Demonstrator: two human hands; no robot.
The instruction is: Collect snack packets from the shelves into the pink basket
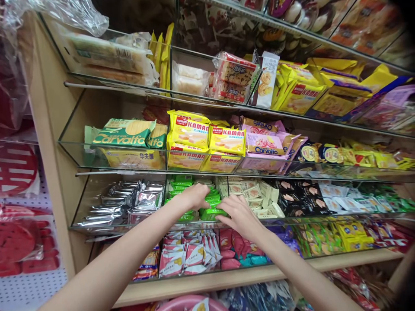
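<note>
Both hands reach into a glass-fronted compartment of green packets (pixel 181 183) on a middle-lower shelf. My left hand (pixel 196 196) is over the packets, its fingers bent down and partly hidden, so what it holds cannot be made out. From the right, my right hand (pixel 238 214) has its thumb and fingers curved round the end of a green packet (pixel 212 212). To the left lie silver packets (pixel 149 196); cream packets (pixel 256 194) fill the compartment to the right.
Glass dividers and front panels edge the shelves. Above are yellow wafer packs (pixel 227 140) and green packs (pixel 125 133); below lie white and pink packets (pixel 194 255). A wooden side panel (pixel 52 151) stands at left, and a pink basin (pixel 191 303) is at the bottom.
</note>
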